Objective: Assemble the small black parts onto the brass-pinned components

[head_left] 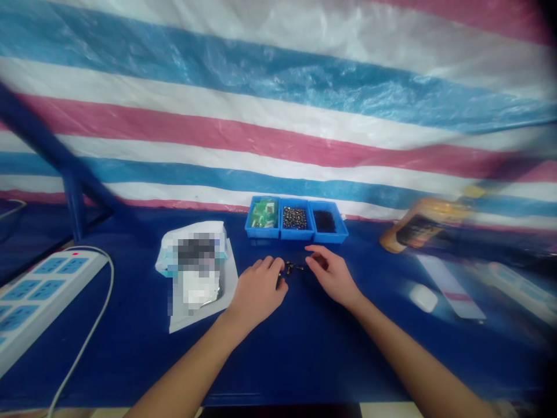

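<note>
Across the blue desk [331, 360], both hands work close together near its back edge, with a small cluster of dark screws [290, 267] lying loose between them. The left hand [256, 293] rests low with its fingers [266, 265] curled inward, their tips just beside the screws; a dark speck by the fingertips may be a screw, but I cannot tell whether it is held. The right hand [333, 277] hovers on the other side, its fingers [314, 259] loosely curved and parted, with nothing visible in them. Set this way, the hands seem to bracket the cluster, keeping it within easy reach of both.

Behind the screws stand three blue bins [296, 234], side by side, which keeps their contents apart and close to the hands. The left bin holds green bagged items [263, 213], the middle one small metal parts [295, 218], and the right one fine black pieces [324, 220], too small to identify. To the left lies a blurred packet [195, 273] on white paper, and beyond it a power strip [43, 296] with its white cord [102, 302]. A blurred bottle [424, 223] lies to the right, and a striped tarp [278, 122] hangs behind the desk.
</note>
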A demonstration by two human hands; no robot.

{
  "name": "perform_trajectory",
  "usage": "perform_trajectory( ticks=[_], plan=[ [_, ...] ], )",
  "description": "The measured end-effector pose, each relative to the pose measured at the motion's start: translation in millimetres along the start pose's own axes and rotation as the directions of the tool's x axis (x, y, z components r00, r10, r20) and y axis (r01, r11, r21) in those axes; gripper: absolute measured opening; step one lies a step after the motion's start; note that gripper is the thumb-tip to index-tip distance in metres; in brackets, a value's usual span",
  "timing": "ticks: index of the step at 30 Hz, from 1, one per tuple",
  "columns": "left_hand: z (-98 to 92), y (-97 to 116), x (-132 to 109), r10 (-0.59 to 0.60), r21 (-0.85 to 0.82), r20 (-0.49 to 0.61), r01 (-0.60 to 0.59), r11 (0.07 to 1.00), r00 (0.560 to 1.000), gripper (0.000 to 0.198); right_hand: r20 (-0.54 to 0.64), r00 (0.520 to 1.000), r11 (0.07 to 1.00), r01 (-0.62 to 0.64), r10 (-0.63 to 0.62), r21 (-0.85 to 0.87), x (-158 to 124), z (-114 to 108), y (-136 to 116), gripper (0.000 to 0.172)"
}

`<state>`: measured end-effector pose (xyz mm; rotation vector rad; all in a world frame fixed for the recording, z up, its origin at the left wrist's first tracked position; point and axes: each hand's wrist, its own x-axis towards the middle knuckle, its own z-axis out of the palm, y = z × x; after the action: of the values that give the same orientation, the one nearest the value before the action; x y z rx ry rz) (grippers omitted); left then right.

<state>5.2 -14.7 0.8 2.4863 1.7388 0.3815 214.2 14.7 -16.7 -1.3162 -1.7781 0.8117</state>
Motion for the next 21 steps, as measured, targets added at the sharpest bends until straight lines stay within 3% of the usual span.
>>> perform_trajectory(
  ticks=[3, 6, 11, 21],
  plan=[
    [0.7, -0.6, 0.5, 0.019, -0.008, 0.011, -0.019, 1.0, 1.0, 0.008, 0.069, 0.992, 0.923, 0.127, -0.109, -0.364, -3.2, 2.6, 0.3, 0.032],
    [2.7, -1.1, 0.5, 0.018, -0.006, 0.008, -0.018, 1.0, 1.0, 0.008, 0.14, 0.984, 0.856, 0.166, -0.111, -0.489, -4.9, 5.0, 0.6, 0.026],
    [2.7, 0.2, 0.7, 0.006, -0.016, -0.007, -0.007, 1.0, 1.0, 0.008, 0.169, 0.977, 0.855, 0.2, -0.134, -0.479, -3.7, 3.2, 3.6, 0.02],
    [0.7, 3.5, 1.5, 0.006, -0.06, -0.026, -0.008, 0.998, 1.0, 0.011, 0.125, 0.98, 0.946, 0.183, -0.155, -0.269, -4.8, -2.7, -4.4, 0.017]
  ],
)
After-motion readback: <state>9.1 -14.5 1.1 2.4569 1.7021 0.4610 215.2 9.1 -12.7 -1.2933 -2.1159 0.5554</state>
